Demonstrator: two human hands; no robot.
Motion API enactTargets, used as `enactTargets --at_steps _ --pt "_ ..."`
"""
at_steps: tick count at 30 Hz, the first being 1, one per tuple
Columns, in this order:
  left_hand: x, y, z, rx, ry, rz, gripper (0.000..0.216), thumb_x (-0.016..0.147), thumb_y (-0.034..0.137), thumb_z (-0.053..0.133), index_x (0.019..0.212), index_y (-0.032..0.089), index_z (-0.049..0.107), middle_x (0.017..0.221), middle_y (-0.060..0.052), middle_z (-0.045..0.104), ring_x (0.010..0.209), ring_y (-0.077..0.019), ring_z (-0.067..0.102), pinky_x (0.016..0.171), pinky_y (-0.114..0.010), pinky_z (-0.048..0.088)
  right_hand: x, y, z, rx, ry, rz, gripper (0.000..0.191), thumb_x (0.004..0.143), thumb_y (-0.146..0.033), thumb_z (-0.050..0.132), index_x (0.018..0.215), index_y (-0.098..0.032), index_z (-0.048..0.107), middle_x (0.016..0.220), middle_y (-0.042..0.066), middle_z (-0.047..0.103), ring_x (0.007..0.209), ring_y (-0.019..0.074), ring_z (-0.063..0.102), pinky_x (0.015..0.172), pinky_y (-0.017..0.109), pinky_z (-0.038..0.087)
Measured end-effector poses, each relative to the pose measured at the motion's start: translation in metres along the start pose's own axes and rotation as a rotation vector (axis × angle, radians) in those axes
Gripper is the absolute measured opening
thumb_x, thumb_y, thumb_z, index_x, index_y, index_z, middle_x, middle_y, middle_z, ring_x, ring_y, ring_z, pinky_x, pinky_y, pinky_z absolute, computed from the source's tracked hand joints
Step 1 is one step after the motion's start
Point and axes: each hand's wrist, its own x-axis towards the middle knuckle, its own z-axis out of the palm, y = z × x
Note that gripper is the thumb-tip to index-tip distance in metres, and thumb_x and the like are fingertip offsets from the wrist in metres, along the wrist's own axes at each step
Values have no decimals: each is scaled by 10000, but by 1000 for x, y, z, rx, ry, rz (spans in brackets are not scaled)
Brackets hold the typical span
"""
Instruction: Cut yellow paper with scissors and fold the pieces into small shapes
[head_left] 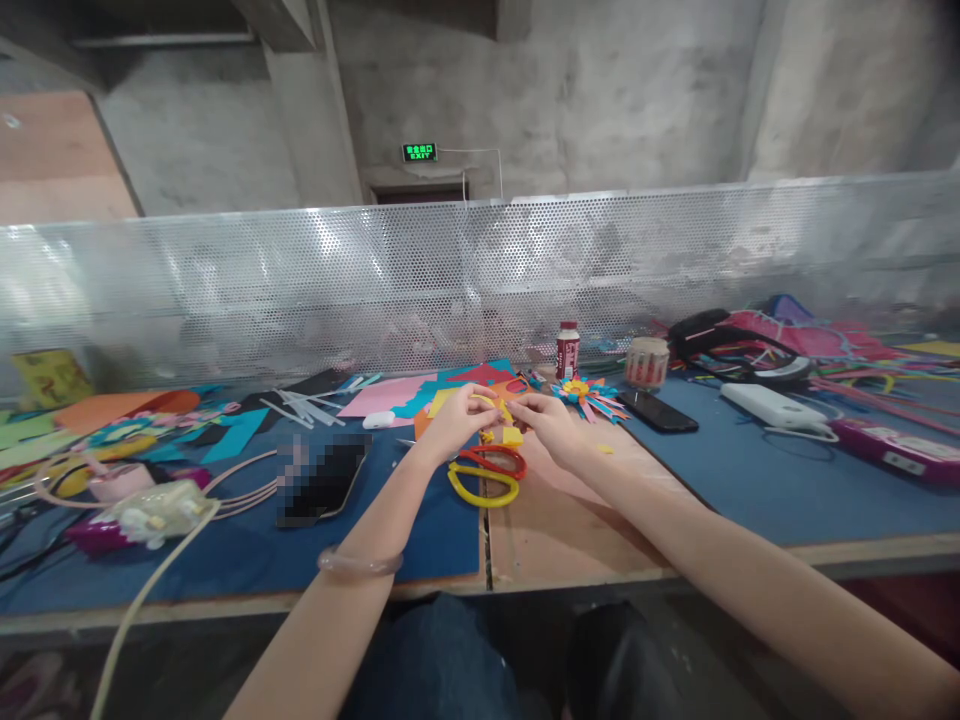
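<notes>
My left hand [459,418] and my right hand [551,425] meet over the middle of the table, fingertips pinched close together. Between them is a small piece of yellow paper [501,410], partly hidden by the fingers. Another bit of yellow paper [513,437] shows just beneath the fingertips. Nearer to me lie scissors [484,498] with red and yellow handle loops; the hands and paper cover part of them. Past my right hand sits a paper flower [576,390] with a yellow centre and blue and orange strips.
Coloured paper sheets [379,396] and white strips [304,408] lie left of centre. A dark phone [341,478] rests by my left forearm, another phone [660,411] at right. A bottle [568,350], a jar [646,362] and a power bank [772,405] stand around. Perforated metal panel [420,270] behind.
</notes>
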Motion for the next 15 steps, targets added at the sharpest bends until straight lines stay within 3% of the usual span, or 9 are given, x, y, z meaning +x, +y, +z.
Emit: enactTargets --at_steps 5,9,12,15 --pt "2 -6 -2 -172 -2 -97 352 709 196 612 1034 152 484 800 -55 637 749 -147 617 759 -327 469 3 7 1 42 40 21 262 766 -374 476 817 -153 606 806 57 603 629 118 522 546 242 419" --pt "1 -7 -4 -412 -92 -225 454 700 154 633 1121 136 464 833 -73 628 726 -129 606 776 -321 457 3 6 1 -65 -60 -144 309 777 -302 480 1069 -225 546 1073 57 568 833 133 542 704 275 448" --pt "-1 -7 -6 -569 -232 -256 373 709 151 629 1067 112 533 888 -95 612 739 -116 588 783 -303 444 1 2 1 -22 -178 -146 276 772 -280 509 1033 -209 561 1050 53 580 903 141 530 798 296 423" --pt "-1 -9 -7 -635 -284 -282 306 714 157 628 1010 96 577 892 -96 607 750 -106 579 790 -276 432 1 1 2 93 -227 -41 201 745 -306 559 897 -177 579 908 43 603 824 137 543 758 288 426"
